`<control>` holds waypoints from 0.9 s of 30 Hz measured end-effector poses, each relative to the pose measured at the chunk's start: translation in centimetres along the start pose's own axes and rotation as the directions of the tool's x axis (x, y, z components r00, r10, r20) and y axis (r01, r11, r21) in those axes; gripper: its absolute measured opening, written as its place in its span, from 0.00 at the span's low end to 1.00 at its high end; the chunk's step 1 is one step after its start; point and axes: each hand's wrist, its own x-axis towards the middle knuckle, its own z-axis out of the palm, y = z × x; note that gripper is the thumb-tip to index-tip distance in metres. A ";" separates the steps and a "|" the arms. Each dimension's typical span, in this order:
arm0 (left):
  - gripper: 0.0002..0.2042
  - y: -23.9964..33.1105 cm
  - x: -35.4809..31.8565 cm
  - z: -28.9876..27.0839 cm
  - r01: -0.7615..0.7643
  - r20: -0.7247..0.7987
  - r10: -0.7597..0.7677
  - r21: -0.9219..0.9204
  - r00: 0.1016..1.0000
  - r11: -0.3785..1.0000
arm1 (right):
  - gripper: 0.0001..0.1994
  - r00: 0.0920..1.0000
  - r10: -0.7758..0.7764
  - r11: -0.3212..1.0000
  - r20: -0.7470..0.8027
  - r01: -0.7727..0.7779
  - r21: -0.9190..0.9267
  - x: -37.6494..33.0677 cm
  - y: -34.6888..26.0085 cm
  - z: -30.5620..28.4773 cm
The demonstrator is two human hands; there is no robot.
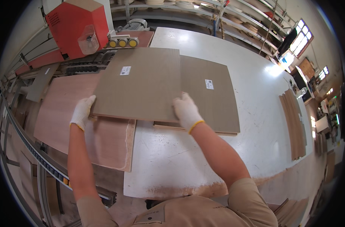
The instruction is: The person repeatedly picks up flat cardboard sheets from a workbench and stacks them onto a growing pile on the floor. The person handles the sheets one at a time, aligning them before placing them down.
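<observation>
A: Reading from the lower edge upward, what appears first?

B: Two forearms rise from the bottom of the frame. The left hand (pixel 82 112), gloved in white, is closed on the near left corner of the grey-brown top panel (pixel 140 84). The right hand (pixel 186 111), also gloved, lies with fingers spread on the panel's near right corner, thumb seemingly at the edge; a firm grip there cannot be confirmed.

A: Where does the panel lie?

B: At centre frame, partly over a matching stacked panel (pixel 214 96) to its right, and overlapping a reddish plywood sheet (pixel 63 121) at lower left. All rest on the white table (pixel 233 56).

A: How would it handle?

B: Judged thin, stiff and broad: probably light but awkward, with a smooth face that may slip. Holding at opposite near corners or edges looks soundest.

A: And beyond?

B: A red machine housing (pixel 76 24) with yellow rollers (pixel 122 42) at upper left; veneer strips (pixel 293 125) at right.
</observation>
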 end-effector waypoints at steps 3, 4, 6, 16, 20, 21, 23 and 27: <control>0.22 2.3 -4.2 4.4 0.016 0.187 0.016 -0.168 0.982 0.986 | 0.30 0.993 -0.043 0.999 -0.106 0.040 -0.029 1.4 2.7 -5.6; 0.21 2.9 -5.3 6.1 0.018 0.210 0.024 -0.192 0.977 0.981 | 0.30 0.989 -0.026 0.997 -0.143 0.015 -0.075 1.8 3.5 -7.1; 0.21 3.7 -7.1 9.2 0.004 0.245 0.048 -0.207 0.968 0.978 | 0.29 0.990 -0.070 0.997 -0.120 0.069 -0.018 1.8 5.5 -10.6; 0.26 9.0 -10.5 20.0 -0.118 0.334 0.027 0.256 0.942 0.959 | 0.30 0.986 0.049 0.994 -0.160 -0.064 -0.090 1.5 9.5 -22.0; 0.31 8.2 -9.4 20.9 -0.414 0.335 0.270 0.506 0.903 0.757 | 0.34 0.990 0.020 0.925 -0.138 -0.070 -0.373 2.5 12.2 -23.5; 0.33 7.8 -8.8 21.3 -0.464 0.311 0.347 0.518 0.885 0.719 | 0.36 0.986 -0.040 0.895 -0.162 -0.037 -0.444 2.8 13.3 -23.3; 0.34 7.4 -7.1 22.9 -0.518 0.346 0.409 0.333 0.844 0.788 | 0.38 0.971 -0.041 0.913 -0.237 -0.060 -0.403 3.6 15.5 -22.5; 0.38 6.6 -4.7 26.0 -0.305 0.332 0.247 0.135 0.911 0.943 | 0.39 0.974 -0.111 0.992 -0.198 0.097 -0.082 4.9 18.2 -21.6</control>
